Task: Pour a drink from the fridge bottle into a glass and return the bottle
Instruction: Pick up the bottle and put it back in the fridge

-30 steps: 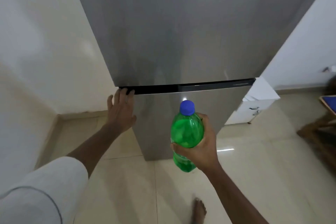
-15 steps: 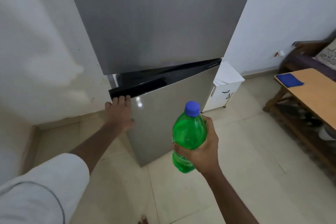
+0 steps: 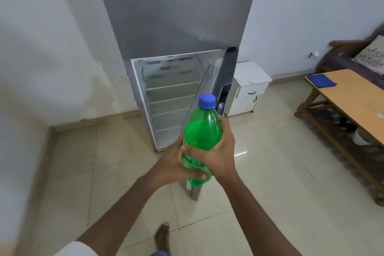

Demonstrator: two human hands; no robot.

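While the fridge stands open, both hands, left and right, grip the upright green bottle.

"NeoFrost" on fridge inner back wall; bottle label unreadable.

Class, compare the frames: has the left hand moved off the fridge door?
Yes. The left hand has left the lower fridge door, now swung open, and grips the green bottle.
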